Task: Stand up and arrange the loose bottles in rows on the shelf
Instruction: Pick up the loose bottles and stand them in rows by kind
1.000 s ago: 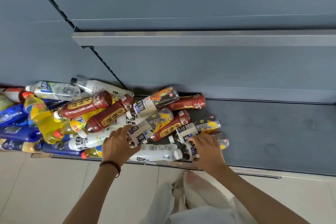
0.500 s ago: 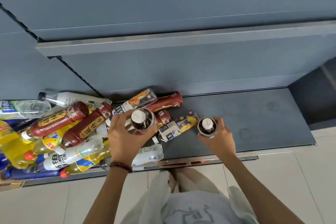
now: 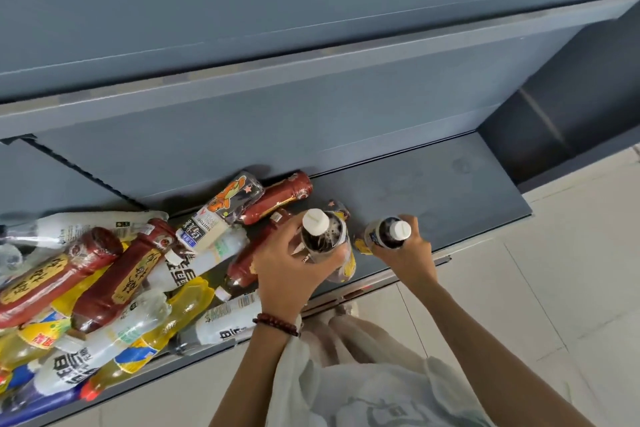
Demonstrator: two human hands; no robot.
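Observation:
My left hand [image 3: 289,263] grips an upright dark bottle with a white cap [image 3: 320,229], held above the bottom shelf [image 3: 450,191]. My right hand [image 3: 407,253] grips a second dark white-capped bottle [image 3: 389,232], also upright, just right of the first. Left of both hands lies a pile of loose bottles [image 3: 114,274] on their sides: red-brown ones, yellow ones, clear white-labelled ones and a dark one with a cartoon label [image 3: 225,208].
The right half of the bottom shelf is bare grey board up to its right end [image 3: 519,204]. An upper shelf edge [image 3: 311,69] overhangs. Pale floor tiles [image 3: 554,288] run in front. My light clothing [image 3: 363,374] fills the lower middle.
Both hands lifted a dark bottle each from the pile, turned them upright and carried them to the right. The view has swung toward the shelf's right end.

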